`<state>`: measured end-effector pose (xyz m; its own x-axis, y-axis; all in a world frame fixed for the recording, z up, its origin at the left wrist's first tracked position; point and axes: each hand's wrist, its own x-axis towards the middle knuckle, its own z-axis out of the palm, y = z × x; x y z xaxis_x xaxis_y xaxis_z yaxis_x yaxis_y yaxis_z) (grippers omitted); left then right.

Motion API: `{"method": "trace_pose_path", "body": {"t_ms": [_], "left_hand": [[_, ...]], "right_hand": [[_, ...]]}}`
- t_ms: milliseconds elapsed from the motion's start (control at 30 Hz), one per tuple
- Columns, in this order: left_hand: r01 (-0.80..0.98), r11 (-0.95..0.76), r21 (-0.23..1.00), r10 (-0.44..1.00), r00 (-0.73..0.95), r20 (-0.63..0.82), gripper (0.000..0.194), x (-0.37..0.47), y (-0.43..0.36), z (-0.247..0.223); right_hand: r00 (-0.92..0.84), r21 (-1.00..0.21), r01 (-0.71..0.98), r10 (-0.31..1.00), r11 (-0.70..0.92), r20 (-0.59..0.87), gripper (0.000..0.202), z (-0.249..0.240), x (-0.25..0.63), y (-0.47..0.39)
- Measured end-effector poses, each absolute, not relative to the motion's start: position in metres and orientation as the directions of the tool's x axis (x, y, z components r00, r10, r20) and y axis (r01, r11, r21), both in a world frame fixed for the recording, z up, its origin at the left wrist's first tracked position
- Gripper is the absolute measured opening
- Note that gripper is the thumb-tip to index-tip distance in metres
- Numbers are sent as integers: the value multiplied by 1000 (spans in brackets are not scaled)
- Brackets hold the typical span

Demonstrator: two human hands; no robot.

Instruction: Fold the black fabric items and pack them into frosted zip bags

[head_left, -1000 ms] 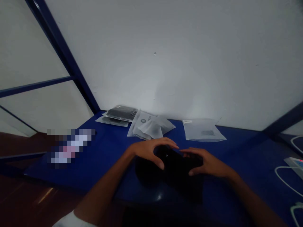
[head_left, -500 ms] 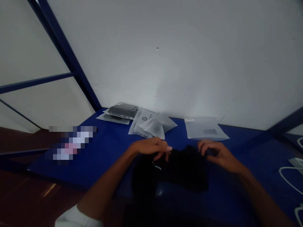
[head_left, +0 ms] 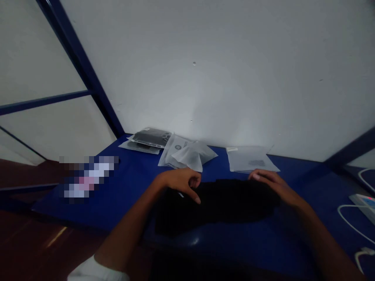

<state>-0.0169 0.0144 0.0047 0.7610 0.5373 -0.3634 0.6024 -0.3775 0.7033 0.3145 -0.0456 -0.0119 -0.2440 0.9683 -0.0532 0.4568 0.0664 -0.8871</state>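
A dark black cloth garment [head_left: 222,203] lies stretched sideways on the blue table in front of me. Small white lettering shows near its left end. My left hand [head_left: 184,183] is over that end, fingers curled and the thumb apart from them, touching the cloth. At the right end, my right hand [head_left: 271,183] has its fingers along the far edge of the garment and holds it there; the cloth hides part of this hand.
Behind the garment, frosted plastic bags [head_left: 187,152] lie against the white wall. Left of them are stacked bags with dark contents [head_left: 150,137]. Another frosted bag [head_left: 249,159] lies behind my right hand. White cables [head_left: 348,216] and a white power strip [head_left: 365,205] are at the right edge.
The garment has been drawn out flatter and longer, its right end now farther right. My right hand has moved right and onto the cloth. My left hand has shifted left, its thumb now spread.
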Motion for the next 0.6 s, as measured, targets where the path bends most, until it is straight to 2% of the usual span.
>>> {"method": "trace_pose_path", "body": {"t_ms": [133,300,433,533,600], "left_hand": [[664,-377,646,562,718,-411,56,-20,15,6],[703,-396,591,566,693,-445,58,-23,15,10],[706,-403,583,559,694,-454,56,-25,14,14],[711,-397,581,554,690,-466,54,-25,13,14],[707,-402,582,552,694,-462,53,-24,14,14]], "right_hand": [[-392,-830,554,902,73,-182,35,-14,310,-48],[-511,-895,425,851,132,-117,58,-19,323,-48],[-553,-931,348,826,113,-107,80,-17,332,-49],[-572,-932,348,811,100,-126,89,-14,336,-51],[-566,-909,407,805,89,-175,87,-12,337,-52]]}}
